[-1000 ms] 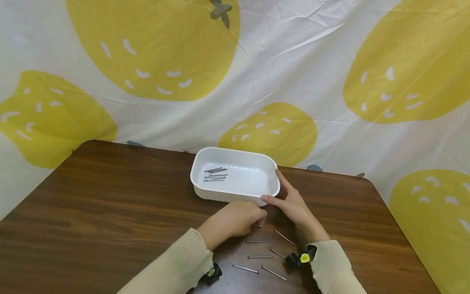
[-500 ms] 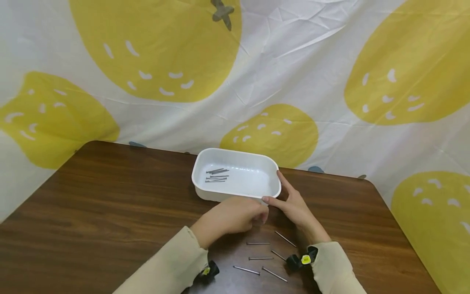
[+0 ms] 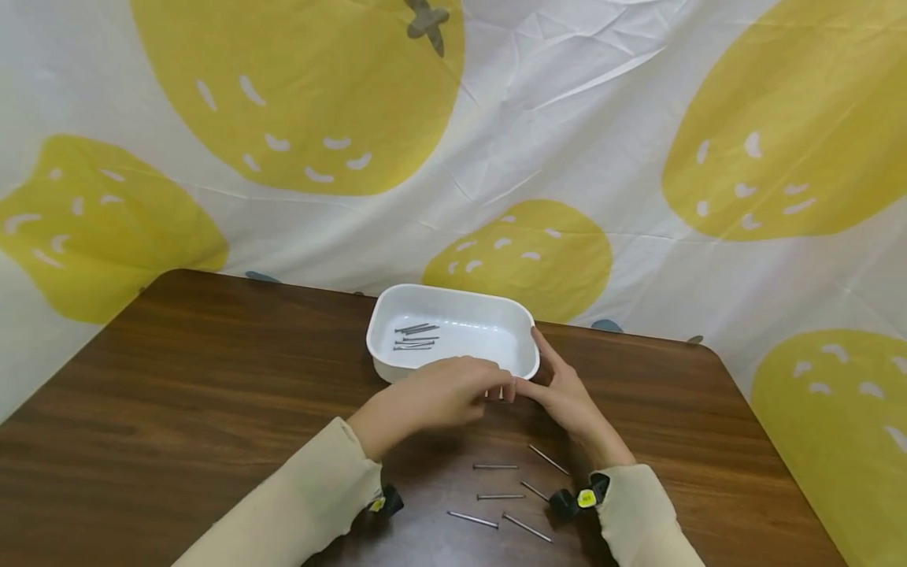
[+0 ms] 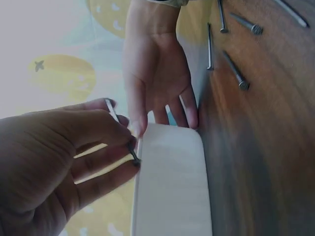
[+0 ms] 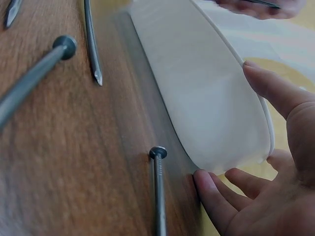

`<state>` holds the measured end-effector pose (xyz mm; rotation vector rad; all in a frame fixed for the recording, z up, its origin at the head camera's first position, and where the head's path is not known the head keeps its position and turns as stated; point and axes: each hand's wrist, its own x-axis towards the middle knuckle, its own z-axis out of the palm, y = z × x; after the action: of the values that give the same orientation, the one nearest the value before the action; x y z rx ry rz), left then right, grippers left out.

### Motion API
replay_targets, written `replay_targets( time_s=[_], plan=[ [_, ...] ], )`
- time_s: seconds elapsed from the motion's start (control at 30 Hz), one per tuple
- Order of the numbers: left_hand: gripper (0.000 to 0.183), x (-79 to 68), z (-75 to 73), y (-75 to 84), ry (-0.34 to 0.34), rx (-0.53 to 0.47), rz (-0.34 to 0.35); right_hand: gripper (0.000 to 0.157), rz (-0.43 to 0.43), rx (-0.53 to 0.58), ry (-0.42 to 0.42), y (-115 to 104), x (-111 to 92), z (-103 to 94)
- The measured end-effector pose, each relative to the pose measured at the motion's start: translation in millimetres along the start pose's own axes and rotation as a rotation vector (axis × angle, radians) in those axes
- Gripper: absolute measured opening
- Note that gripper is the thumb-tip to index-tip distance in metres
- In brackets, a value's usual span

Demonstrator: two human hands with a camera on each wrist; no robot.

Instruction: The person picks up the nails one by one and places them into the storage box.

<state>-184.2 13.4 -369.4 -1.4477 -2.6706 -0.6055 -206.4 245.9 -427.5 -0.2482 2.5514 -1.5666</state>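
Nail, single, thin and metallic, is in the left hand, its head at the fingertips and its shank crossing behind the thumb. Judged handling: light, rigid, not fragile, smooth enough to roll between the fingers; the sound hold is a mid-shank pinch, clear of the pointed end. The left hand is partly closed, thumb and fingers pinching the nail, at the near side of the white dish and just beside the right thumb; whether the two hands touch cannot be told. The right hand is spread round the dish's near corner on its own side, gripping it, thumb on the rim and fingers at the end wall. A group of nails lies in the dish, towards the left hand's side. Between the two wrists, six loose nails lie on the brown table. Beyond both hands hangs a lemon-patterned cloth.
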Motion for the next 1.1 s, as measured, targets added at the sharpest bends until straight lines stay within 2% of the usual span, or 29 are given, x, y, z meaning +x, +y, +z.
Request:
replay_targets(
  time_s=[0.13, 0.27, 0.5, 0.77, 1.1],
  plan=[
    [0.029, 4.2, -9.0, -8.6, 0.075, -0.016, 0.010, 0.096, -0.004, 0.006, 0.006, 1, 1, 1.5],
    [0.029, 10.4, -18.2, -20.5, 0.092, -0.018, -0.062, 0.097, 0.005, 0.017, 0.011, 0, 2, 3.0],
    [0.031, 25.9, -25.9, -48.3, 0.046, -0.052, -0.178, 0.098, 0.019, -0.008, 0.028, -3, 1, 4.5],
    [0.033, 34.0, -20.4, -78.8, -0.011, -0.087, -0.248, 0.097, 0.018, 0.009, 0.028, -5, 1, 9.7],
    [0.030, 44.8, -12.1, -95.1, -0.081, -0.025, -0.308, 0.097, 0.020, 0.022, 0.031, -5, -2, 12.2]
  ],
)
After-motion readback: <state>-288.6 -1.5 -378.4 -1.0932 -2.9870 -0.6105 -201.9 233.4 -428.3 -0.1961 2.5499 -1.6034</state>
